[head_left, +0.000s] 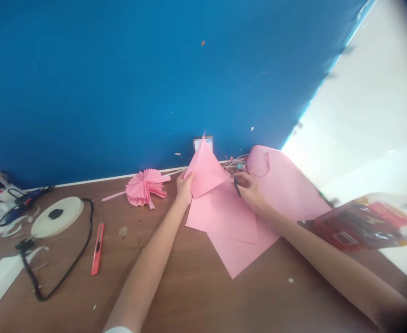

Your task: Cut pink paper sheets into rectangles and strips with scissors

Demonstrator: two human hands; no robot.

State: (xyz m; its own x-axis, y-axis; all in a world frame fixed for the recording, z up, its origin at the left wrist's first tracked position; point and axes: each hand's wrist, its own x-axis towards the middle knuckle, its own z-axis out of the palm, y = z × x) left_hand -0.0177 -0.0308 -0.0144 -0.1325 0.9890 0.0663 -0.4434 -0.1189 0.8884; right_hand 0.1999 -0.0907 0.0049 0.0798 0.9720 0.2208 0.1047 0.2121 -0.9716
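Bare forearms (148,263) over brown wooden desk (196,291)

Pointed, folded pink paper (206,175) is pinched by the left hand (184,187) above flat pink paper sheets (220,217), far centre; just right, a black tool handle (237,187) is gripped by the right hand (251,192).

A whitish cuff (118,329) shows around the left arm (151,259), plain, with a smooth, gently curved edge. Beyond that cuff the arm is bare and slender, narrowing to a bare left hand (184,187). Right of the cuff, the right arm (314,245) and right hand (251,188) are bare too; the arm's near end blurs into darkness.
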